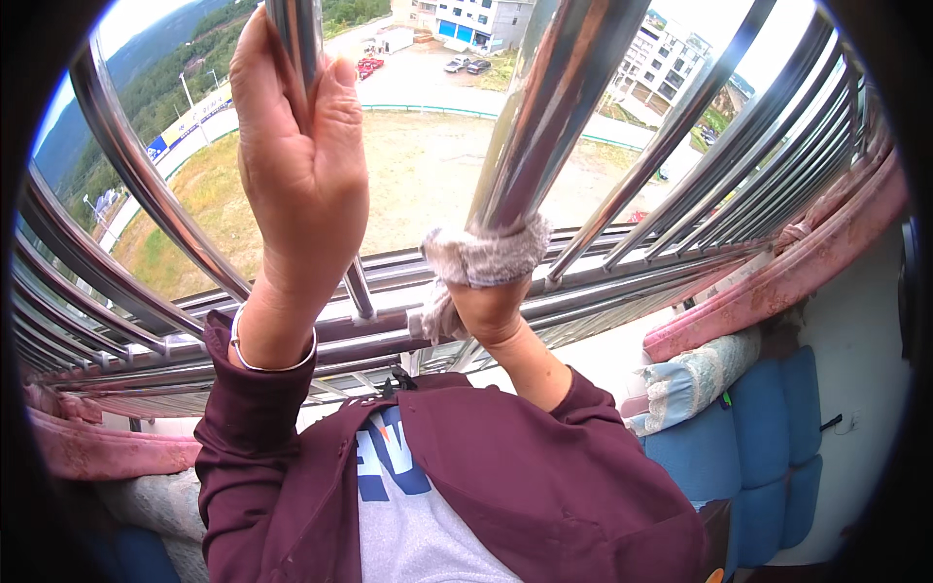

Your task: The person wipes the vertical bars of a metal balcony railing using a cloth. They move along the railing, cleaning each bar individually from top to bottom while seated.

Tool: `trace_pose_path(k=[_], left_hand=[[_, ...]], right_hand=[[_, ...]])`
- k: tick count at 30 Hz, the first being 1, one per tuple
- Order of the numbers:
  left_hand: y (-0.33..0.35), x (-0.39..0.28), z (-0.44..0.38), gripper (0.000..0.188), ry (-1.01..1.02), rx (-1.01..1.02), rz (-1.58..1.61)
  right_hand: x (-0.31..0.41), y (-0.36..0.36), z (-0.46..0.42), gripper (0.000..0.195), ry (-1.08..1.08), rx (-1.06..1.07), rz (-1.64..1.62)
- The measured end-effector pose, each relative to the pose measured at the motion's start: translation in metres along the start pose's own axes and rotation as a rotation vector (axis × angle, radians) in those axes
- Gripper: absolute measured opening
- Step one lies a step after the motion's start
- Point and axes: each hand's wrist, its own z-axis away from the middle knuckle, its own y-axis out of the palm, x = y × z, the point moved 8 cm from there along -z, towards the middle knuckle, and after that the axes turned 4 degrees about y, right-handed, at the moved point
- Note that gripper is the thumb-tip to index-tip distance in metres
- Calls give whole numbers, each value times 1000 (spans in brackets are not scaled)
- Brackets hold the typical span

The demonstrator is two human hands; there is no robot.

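Note:
My left hand point(302, 146) is wrapped around a thin upright metal bar point(295, 29) at the upper left, its thumb on the right side; a silver bangle circles that wrist. A greyish-brown cloth point(488, 251) is wrapped round the lower part of a thick, shiny metal post point(554, 109) right of the middle. My right hand point(492, 306) presses the cloth against the post, most of its fingers hidden by the cloth. Loose cloth hangs down beside that hand, over the lower horizontal rail point(364, 342).
More upright metal bars point(146, 182) stand on both sides. Pink curtains point(787, 262) hang at the far right and left. A blue sofa point(758, 444) with a lace-edged cover point(700, 379) stands at the lower right. Beyond the bars lie open ground, a road and buildings point(481, 22).

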Motion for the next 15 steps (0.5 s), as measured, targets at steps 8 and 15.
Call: trace_pose_path(k=[8,15], left_hand=[[2,9,-7,36,17,79,223],[-4,16,-8,34,120,95,103]], right_hand=[[-9,12,-64,76,374,654,-691],[80,41,-177,84,165,846,-589]])
